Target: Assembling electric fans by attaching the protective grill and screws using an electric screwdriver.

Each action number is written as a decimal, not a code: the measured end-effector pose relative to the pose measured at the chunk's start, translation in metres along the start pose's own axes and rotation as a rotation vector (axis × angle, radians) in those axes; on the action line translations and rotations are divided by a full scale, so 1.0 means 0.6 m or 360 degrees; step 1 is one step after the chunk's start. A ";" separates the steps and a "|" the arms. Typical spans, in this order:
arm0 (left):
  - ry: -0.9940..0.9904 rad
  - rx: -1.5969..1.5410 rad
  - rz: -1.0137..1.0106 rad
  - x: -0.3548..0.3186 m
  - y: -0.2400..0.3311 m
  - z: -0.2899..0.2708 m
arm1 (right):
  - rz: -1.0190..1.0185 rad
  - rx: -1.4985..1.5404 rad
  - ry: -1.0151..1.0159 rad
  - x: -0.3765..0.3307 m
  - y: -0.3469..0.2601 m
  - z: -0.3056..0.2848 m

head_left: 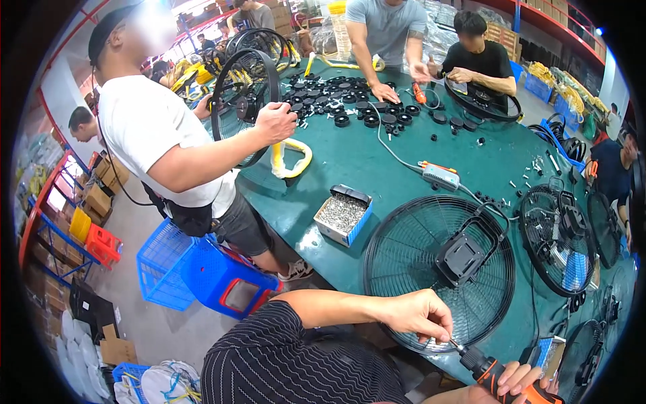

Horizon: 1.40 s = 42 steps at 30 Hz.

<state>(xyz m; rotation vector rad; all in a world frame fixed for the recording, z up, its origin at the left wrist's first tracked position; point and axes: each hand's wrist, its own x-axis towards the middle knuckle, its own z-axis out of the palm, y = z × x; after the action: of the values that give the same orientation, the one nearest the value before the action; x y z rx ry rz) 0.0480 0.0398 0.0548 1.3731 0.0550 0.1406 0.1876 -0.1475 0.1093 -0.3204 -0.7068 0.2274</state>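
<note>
Fastening step: our left hand [416, 315] pinches a screw at the fan guard [439, 268] rim, right hand [518, 385] wraps the drill [494, 377]; next, we judge, needs steady bit alignment.

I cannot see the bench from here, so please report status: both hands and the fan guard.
Left hand pinches a screw at the fan guard rim. Right hand grips the orange power screwdriver, bit at the rim. Nothing blocks.
</note>
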 end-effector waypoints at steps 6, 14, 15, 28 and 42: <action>-0.0006 0.0057 -0.0260 0.019 0.018 0.004 | 0.0029 -0.0018 -0.0056 0.004 -0.012 -0.050; -0.0100 0.0080 -0.0349 0.089 0.013 0.024 | -0.0111 -0.0090 0.0062 0.039 -0.025 -0.079; -0.0136 0.0049 -0.0371 0.095 0.011 0.026 | -0.0147 -0.0078 0.0086 0.040 -0.025 -0.083; -0.0355 0.1273 0.0441 0.265 0.000 0.050 | -0.0165 -0.0698 -0.0230 0.100 -0.059 -0.130; -0.0798 0.1152 0.0258 0.378 -0.040 0.021 | 0.0251 -0.0857 -0.0402 0.176 -0.084 -0.199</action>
<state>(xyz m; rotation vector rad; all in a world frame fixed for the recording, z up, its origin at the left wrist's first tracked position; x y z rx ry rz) 0.2758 0.0529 0.0433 2.0994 -0.4672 -0.1064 0.3499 -0.1866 0.1055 -0.8742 -0.9908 0.2264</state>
